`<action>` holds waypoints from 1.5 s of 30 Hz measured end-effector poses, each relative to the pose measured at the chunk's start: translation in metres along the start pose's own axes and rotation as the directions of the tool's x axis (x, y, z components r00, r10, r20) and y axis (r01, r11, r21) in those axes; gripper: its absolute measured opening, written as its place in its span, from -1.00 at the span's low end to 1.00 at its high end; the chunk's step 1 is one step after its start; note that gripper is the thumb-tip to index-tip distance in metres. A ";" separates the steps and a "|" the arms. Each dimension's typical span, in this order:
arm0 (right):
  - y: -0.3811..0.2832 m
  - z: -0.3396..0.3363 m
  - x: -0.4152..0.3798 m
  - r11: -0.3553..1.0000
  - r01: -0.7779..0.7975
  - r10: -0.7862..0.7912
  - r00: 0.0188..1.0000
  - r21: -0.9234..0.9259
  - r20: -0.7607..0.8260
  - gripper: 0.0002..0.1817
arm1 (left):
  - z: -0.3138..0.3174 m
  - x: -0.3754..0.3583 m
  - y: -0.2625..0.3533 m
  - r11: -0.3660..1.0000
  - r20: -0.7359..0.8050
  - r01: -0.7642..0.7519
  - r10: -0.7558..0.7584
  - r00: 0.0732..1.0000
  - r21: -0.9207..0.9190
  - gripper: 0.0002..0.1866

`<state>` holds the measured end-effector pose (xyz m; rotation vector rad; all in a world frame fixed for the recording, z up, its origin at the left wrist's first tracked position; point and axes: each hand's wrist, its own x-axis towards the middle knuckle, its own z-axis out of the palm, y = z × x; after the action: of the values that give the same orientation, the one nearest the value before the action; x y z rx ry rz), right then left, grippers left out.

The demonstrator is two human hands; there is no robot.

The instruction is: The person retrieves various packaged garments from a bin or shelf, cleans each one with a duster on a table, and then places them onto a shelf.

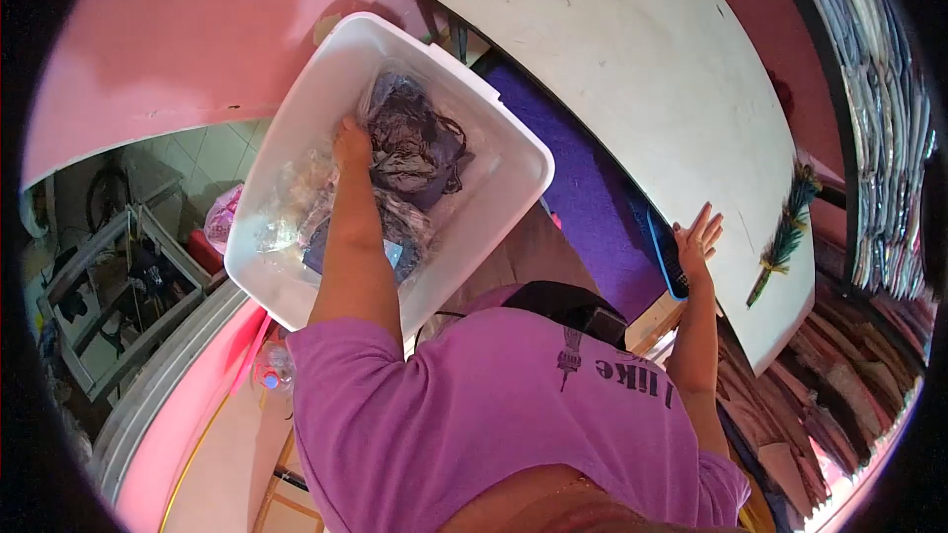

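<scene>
My left hand [353, 145] reaches down into a white plastic bin [513, 153]. Its fingers are curled at the side of a clear plastic bag with dark, crumpled cloth [410, 138] inside, and seem to hold the bag's edge; the fingertips are partly hidden. Under my left forearm lie more clear plastic packets [400, 222], one with dark contents and a pale blue label. My right hand [697, 239] is open, fingers spread, resting at the edge of a white tabletop [632, 59].
A feather duster-like green item [785, 232] lies on the tabletop. Below its edge are a blue-rimmed tray [660, 255] and purple cloth [583, 188]. Stacked plastic-wrapped goods [879, 128] stand at right. A plastic bottle [274, 367] and metal frame [118, 286] are at left.
</scene>
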<state>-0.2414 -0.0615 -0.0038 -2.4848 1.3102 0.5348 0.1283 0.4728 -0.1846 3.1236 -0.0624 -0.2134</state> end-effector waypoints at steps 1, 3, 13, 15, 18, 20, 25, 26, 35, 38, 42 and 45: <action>0.001 0.000 0.000 1.000 -0.002 0.002 1.000 0.001 -0.004 0.00 | -0.011 -0.002 0.006 0.998 0.091 0.063 -0.063 0.994 0.000 -0.61; -0.004 -0.001 0.000 1.000 -0.013 0.013 1.000 0.008 -0.009 0.00 | -0.010 0.003 -0.002 0.998 0.105 0.025 -0.020 0.994 -0.050 -0.63; -0.008 0.003 -0.004 0.998 0.010 -0.004 0.996 0.069 -0.084 -0.05 | -0.161 -0.006 0.017 0.957 0.318 -0.245 0.283 0.905 -0.154 -0.66; -0.009 0.004 -0.005 0.997 0.004 0.002 0.996 0.079 -0.086 -0.04 | -0.186 -0.013 0.019 0.937 0.251 -0.285 0.331 0.910 -0.203 -0.65; -0.014 0.004 -0.007 0.995 0.018 -0.004 0.989 0.100 -0.146 -0.04 | -0.247 -0.031 0.036 0.898 0.149 -0.334 0.386 0.910 -0.287 -0.63; -0.019 -0.003 -0.011 0.998 0.018 -0.010 0.988 0.053 -0.156 -0.07 | -0.280 -0.041 0.047 0.886 0.132 -0.322 0.382 0.915 -0.334 -0.61; 0.047 -0.005 0.001 0.854 0.498 -0.382 0.798 0.153 -0.465 -0.35 | -0.382 -0.071 0.072 0.852 0.087 -0.145 0.217 0.972 -0.503 -0.70; 0.067 -0.007 0.005 0.851 0.500 -0.375 0.795 0.164 -0.477 -0.35 | -0.402 -0.083 0.077 0.821 0.028 -0.132 0.177 0.984 -0.555 -0.70; 0.251 -0.034 0.034 0.955 -0.124 0.288 0.608 0.270 -0.740 -0.41 | -0.558 -0.135 0.232 0.306 -0.200 -0.195 0.013 0.980 -0.932 -0.56; 0.295 -0.014 0.061 0.951 -0.148 0.305 0.612 0.273 -0.730 -0.40 | -0.563 -0.167 0.291 0.077 -0.237 -0.233 -0.048 0.970 -0.969 -0.60; 0.309 -0.010 0.061 0.912 -0.063 0.347 0.648 0.406 -0.678 -0.44 | -0.519 -0.132 0.316 -0.246 -0.379 -0.311 0.314 0.871 -0.918 -0.59; 0.308 -0.024 0.051 0.911 -0.062 0.332 0.695 0.407 -0.637 -0.45 | -0.434 -0.114 0.344 0.105 -0.196 -0.256 0.394 0.898 -0.961 -0.51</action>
<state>-0.4667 -0.2770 -0.0282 -2.2917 1.7514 -0.6581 0.0614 0.1369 0.2652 1.6558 -0.4339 -0.2647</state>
